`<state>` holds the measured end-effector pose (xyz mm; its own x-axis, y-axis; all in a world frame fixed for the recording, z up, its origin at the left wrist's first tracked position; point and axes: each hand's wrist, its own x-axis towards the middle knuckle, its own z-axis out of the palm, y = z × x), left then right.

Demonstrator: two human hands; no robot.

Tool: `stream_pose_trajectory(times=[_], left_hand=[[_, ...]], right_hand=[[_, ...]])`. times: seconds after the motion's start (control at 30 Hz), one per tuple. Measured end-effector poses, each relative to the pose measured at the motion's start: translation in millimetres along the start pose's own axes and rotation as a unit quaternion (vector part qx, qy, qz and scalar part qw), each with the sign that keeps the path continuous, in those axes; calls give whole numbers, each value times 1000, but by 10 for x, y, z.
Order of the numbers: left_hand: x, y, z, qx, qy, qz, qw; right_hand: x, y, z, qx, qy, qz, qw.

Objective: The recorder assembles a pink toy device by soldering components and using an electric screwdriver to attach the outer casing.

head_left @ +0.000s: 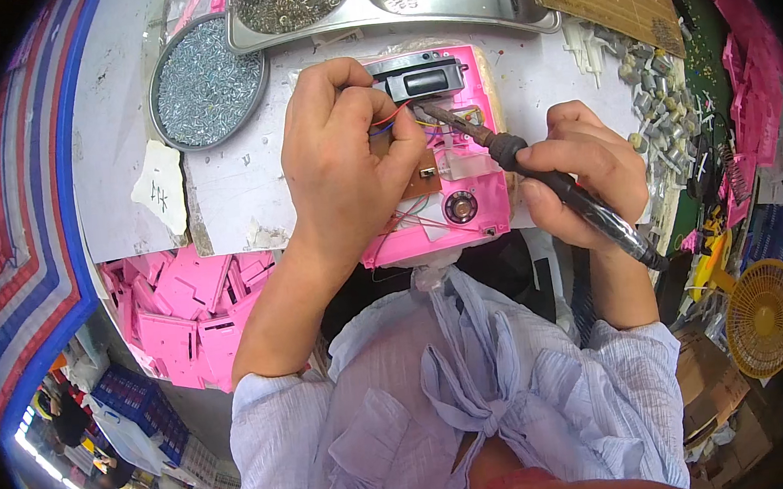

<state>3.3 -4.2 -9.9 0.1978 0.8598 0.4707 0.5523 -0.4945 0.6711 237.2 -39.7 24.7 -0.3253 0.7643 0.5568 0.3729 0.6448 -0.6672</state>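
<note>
In my right hand [583,172] is a soldering iron [561,181] with a dark handle, its tip slanting up and left. The tip meets thin coloured wires beside a black plastic part [422,80] in a pink plastic housing [490,200]. My left hand [345,141] is pinched at the housing's left side, by a red wire [390,115] running to its fingertips; fingers partly hide the contact. A brown circuit board [425,178] with a small switch and a round speaker [460,207] lie in the housing, nearest me.
A round tray of small screws [210,83] stands at left, by a torn paper scrap [159,186]. A metal tray [371,13] holds springs at the back. Small silvery motors [658,100] are heaped at right. Pink plastic pieces [182,300] fill the lower left. A yellow fan [764,317] is at far right.
</note>
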Motion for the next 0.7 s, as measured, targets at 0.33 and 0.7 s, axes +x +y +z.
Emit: stream_pose_trajectory(times=[0.33, 0.7], left_hand=[[2, 6, 2, 3, 4, 2, 1000], [5, 15, -1, 12, 13, 7, 1000]], right_hand=[[-30, -66, -40, -5, 3, 3, 1000], [-122, -127, -225, -12, 33, -1, 999]])
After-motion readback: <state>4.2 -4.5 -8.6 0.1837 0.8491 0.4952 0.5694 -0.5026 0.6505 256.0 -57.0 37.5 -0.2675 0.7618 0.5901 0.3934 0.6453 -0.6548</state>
